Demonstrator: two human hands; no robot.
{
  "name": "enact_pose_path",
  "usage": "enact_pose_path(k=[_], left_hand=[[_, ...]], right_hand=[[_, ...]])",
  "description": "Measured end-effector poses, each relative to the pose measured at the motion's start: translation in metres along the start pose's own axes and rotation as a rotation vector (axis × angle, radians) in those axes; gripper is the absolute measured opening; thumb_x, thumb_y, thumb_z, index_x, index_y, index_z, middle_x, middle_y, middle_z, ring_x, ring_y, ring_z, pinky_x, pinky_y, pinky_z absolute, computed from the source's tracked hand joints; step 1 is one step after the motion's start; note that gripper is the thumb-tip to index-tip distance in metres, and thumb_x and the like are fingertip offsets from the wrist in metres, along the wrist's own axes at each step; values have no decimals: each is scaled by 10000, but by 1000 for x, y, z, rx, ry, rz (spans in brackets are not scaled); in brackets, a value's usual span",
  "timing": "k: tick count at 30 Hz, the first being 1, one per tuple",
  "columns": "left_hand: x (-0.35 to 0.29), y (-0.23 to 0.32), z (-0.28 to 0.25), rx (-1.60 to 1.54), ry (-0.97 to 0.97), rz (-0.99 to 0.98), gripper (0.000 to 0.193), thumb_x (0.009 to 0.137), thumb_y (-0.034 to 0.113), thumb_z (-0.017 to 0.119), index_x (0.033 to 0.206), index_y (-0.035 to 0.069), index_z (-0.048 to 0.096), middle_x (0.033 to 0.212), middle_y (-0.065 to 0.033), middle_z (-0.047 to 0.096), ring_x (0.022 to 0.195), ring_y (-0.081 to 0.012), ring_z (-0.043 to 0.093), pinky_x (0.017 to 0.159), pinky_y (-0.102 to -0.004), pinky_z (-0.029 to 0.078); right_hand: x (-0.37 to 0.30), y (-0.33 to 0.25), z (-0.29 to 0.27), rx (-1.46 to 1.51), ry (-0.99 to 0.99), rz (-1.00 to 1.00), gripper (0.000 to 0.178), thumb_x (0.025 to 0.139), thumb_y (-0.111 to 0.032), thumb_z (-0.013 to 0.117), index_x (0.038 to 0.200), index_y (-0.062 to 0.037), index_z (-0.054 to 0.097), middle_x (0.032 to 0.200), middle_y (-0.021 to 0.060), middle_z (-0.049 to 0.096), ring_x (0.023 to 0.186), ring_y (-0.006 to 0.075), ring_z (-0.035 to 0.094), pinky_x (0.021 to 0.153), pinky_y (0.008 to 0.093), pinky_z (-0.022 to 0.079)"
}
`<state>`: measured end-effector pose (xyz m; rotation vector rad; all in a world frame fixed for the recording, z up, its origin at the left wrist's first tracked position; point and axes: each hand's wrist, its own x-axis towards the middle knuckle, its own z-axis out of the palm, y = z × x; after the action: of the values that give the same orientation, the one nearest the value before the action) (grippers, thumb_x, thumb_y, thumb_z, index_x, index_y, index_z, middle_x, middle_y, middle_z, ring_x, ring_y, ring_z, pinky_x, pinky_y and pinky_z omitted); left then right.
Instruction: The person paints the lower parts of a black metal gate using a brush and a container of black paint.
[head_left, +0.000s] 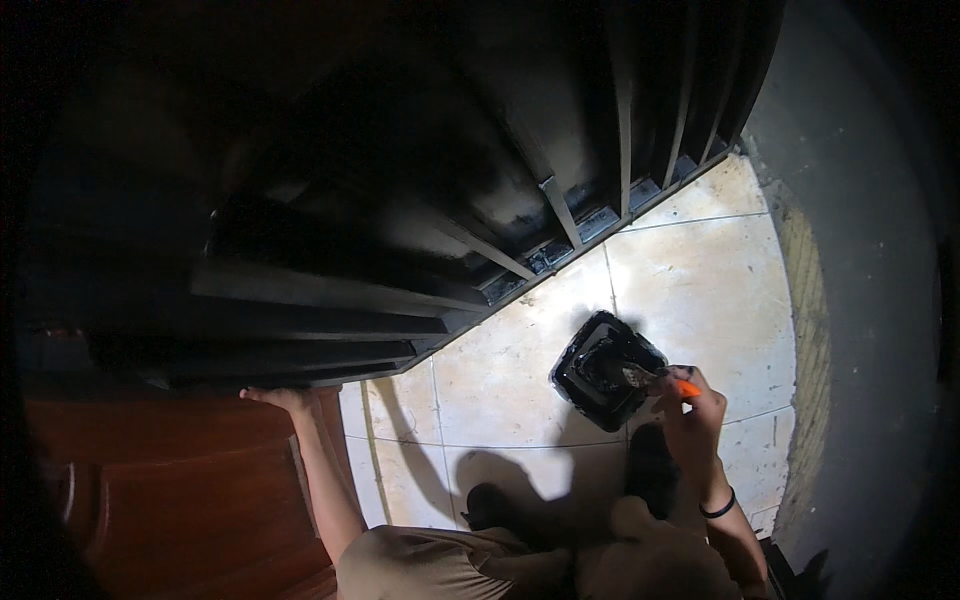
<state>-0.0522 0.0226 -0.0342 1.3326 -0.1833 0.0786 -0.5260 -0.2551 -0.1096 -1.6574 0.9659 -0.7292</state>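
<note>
Currently, from my remote post, I take the head view as a clock face for all bearings. At 4 o'clock sits the square black tray (596, 402), resting on the pale tiled floor (510, 375); its inside carries a dark, partly glossy coating. I find the right hand (692, 425) just beyond it on the same bearing, closed around a brush (636, 376) with an orange handle. I note the bristle end reaching over the tray from its 3 o'clock side; whether it touches the coating I cannot tell. A dark smudge marks one finger of this hand, and a black band (718, 503) circles the wrist.

At 8 o'clock I record the left hand (272, 398), set against the lower edge of a dark slatted gate (560, 212). Its fingers are partly lost in shadow, so I cannot tell whether they grip that edge or lie open along it. The gate fills the face from 9 to 1 o'clock, its bottom rail slanting up toward 2.

Below the left hand, also at 8 o'clock, stands a reddish-brown wooden panel (190, 490). Tan trousers (440, 560) occupy 6 o'clock.
</note>
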Motion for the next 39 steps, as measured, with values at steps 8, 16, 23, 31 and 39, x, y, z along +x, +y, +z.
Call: enact_pose_path(k=[8,16,23,31,39], left_hand=[[0,6,-2,143,18,107,1193,747,967,187,1608,144,111,1668,-80,132,1504,-290,181,1253,-506,13],[6,-2,-21,269,10,181,1121,801,918,187,1604,143,75,1660,-81,131,1502,-273,183,1256,-496,-6],[31,-13,-68,446,-27,307,1060,849,874,186,1601,141,43,1654,-82,130,1499,-259,185,1258,-487,-24],[55,-32,-105,550,-71,424,991,903,825,185,1597,140,7,1646,-83,129,1496,-242,188,1260,-476,-44],[73,-57,-136,653,-111,557,925,957,775,184,1594,138,-29,1638,-84,128,1494,-226,190,1262,-466,-64]], right_hand=[[59,-4,56,362,-235,-14,188,1016,-142,586,1071,10,683,950,113,747,751,165,710,696,277,562],[92,4,37,288,-57,-2,210,1023,-122,550,998,43,678,735,58,687,642,104,650,588,263,524],[47,11,2,-269,-166,-14,11,929,12,641,934,8,650,701,117,653,612,181,664,562,298,501],[27,32,49,-438,-210,-261,146,872,-19,730,961,-8,614,742,162,660,624,336,670,550,369,539],[19,20,60,-621,-205,-281,243,955,-168,673,803,-11,568,659,194,610,572,372,631,501,406,492]])
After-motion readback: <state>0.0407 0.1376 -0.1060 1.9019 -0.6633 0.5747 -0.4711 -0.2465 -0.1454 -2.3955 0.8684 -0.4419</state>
